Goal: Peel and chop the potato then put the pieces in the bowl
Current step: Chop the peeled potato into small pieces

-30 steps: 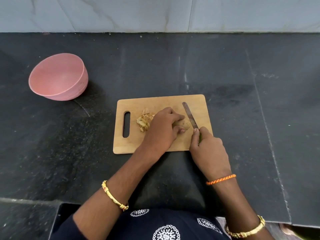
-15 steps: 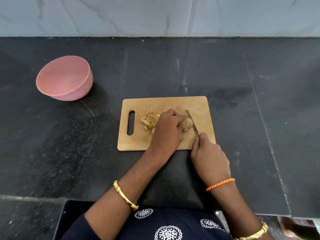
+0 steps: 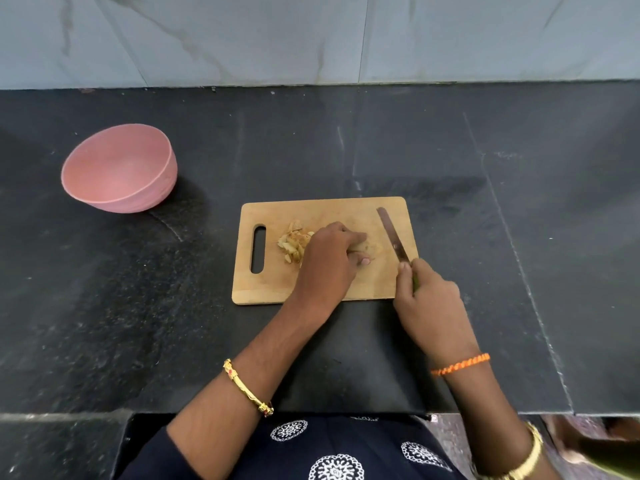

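The left hand [image 3: 327, 261] has its fingers [image 3: 349, 237] curled down over the potato [image 3: 370, 247], pinning it to the cutting board [image 3: 311, 285]; only a pale, peeled-looking part of it shows past the fingertips. The right hand [image 3: 429, 306] is clenched round the green handle of the knife [image 3: 393, 233], the index finger lying along the top, and the blade reaches up and away over the right part of the board, just beside the potato, with a narrow strip of wood showing between them. Whether the edge touches the board cannot be told. A small heap of peelings [image 3: 294, 244] lies just left of the left hand, near the board's handle slot. The board rests on the dark counter [image 3: 519, 237]. The pink bowl [image 3: 152, 195] stands well apart, up and to the left, with nothing visible inside
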